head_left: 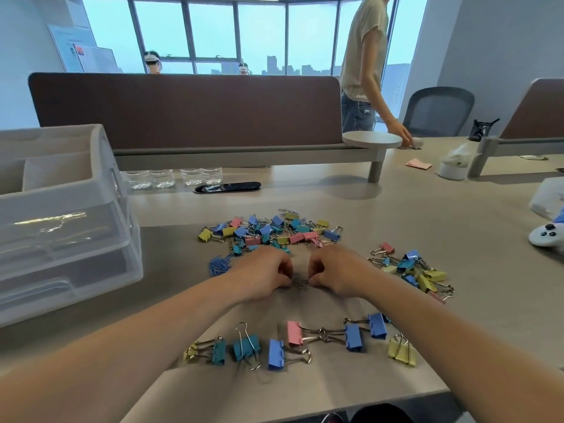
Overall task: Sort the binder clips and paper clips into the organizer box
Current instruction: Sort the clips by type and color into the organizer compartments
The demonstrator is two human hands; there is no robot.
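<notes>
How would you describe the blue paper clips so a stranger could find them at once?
Start at the translucent organizer box on the left. Between it and the left hand lies a small heap of blue paper clips. Unlike the chunky multicoloured binder clips nearby, they are thin wire, all one colour.

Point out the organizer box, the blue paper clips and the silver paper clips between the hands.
organizer box [70, 239]: head view, on its clear drawer front.
blue paper clips [219, 265]: head view, middle of the small heap.
silver paper clips [300, 283]: head view, on the wire tangle.
</notes>
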